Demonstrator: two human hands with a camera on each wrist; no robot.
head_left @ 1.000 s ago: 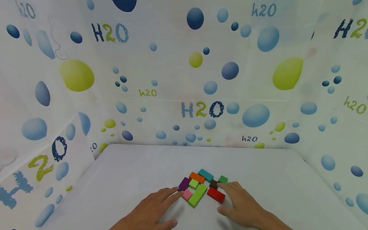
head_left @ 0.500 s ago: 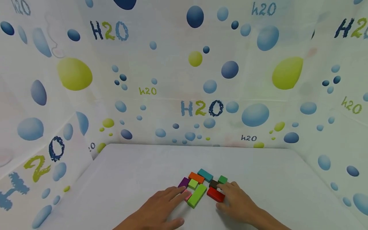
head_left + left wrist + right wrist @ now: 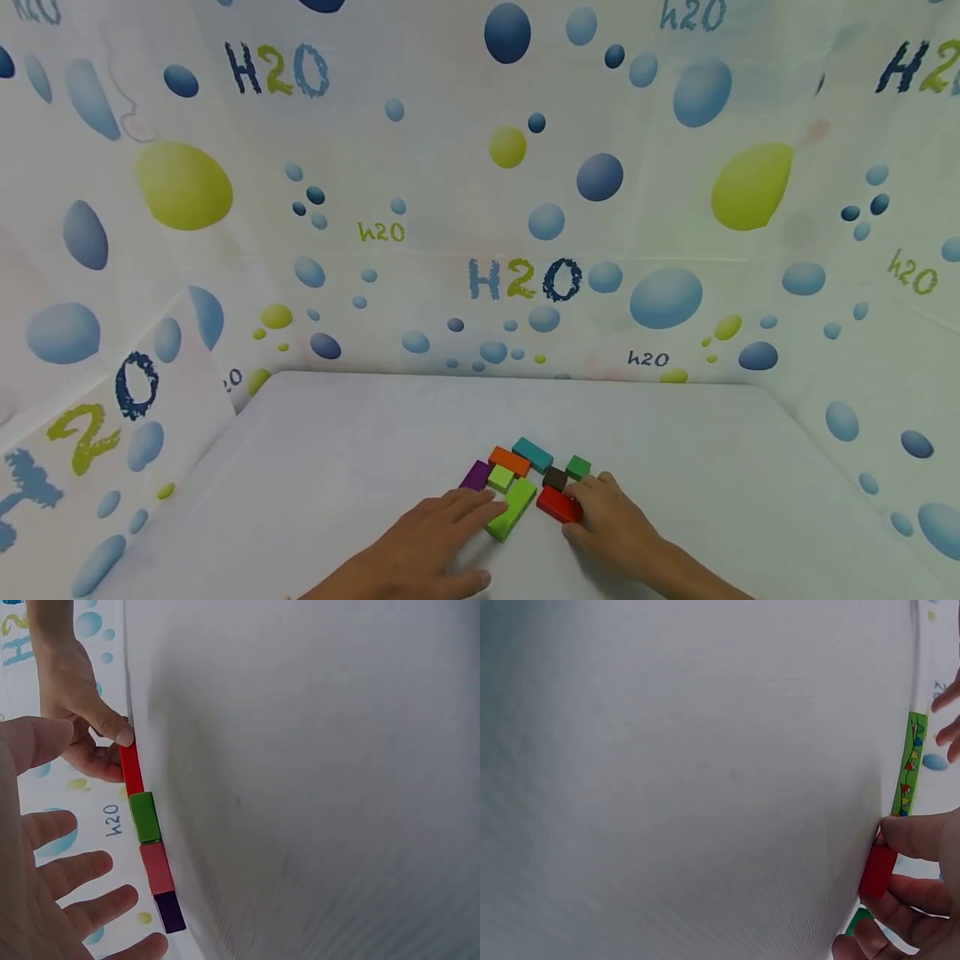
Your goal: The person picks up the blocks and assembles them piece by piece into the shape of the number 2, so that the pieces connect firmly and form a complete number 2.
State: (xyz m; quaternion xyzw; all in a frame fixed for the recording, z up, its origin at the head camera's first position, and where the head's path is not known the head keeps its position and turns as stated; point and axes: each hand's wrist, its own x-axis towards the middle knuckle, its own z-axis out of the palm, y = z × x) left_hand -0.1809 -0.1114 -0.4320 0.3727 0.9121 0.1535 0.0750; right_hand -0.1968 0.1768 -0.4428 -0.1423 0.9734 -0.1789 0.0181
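My right hand [image 3: 618,525] pinches a red block [image 3: 557,504] at its right end. In the right wrist view the thumb [image 3: 915,836] and a finger lie at opposite ends of the red block [image 3: 878,871]. My left hand [image 3: 431,542] hovers palm down, fingers spread and reaching over the left side of the group. Under them is a pink block [image 3: 157,868], hidden in the head view. One left fingertip overlaps the long lime-green block [image 3: 517,504], whose side bears printed pictures in the right wrist view. A purple block [image 3: 476,475] lies just beyond the left fingers.
Behind these lie a small lime cube [image 3: 500,477], an orange block [image 3: 510,461] and a teal block [image 3: 533,454]. A dark brown cube [image 3: 555,477] and a green block [image 3: 578,467] sit behind the red one. The white table [image 3: 360,442] meets a curtain printed with drops.
My left hand has moved right and forward, covering the pink block. The right fingers have drawn back from the dark brown cube and closed on the red block.
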